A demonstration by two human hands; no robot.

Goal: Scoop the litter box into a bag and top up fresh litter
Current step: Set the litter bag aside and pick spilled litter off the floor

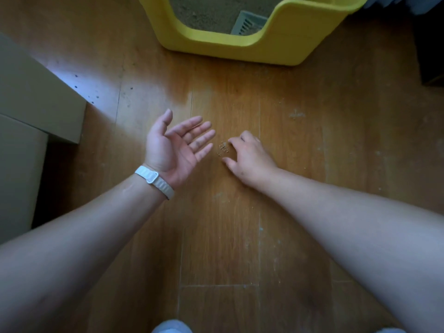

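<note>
A yellow litter box (pixel 242 48) stands on the wooden floor at the top of the view, with sandy litter (pixel 206 10) inside and a grey slotted scoop (pixel 248 24) lying in it. A small cluster of spilled litter grains (pixel 223 148) lies on the floor between my hands. My left hand (pixel 177 146) is turned palm up, fingers straight and empty, just left of the grains. My right hand (pixel 248 158) rests palm down on the floor with fingers curved around the grains, fingertips touching the floor beside them. No bag is in view.
A beige cardboard box (pixel 36 102) stands at the left. A dark object (pixel 430 44) fills the upper right corner. More stray grains and pale smudges (pixel 296 114) dot the floorboards.
</note>
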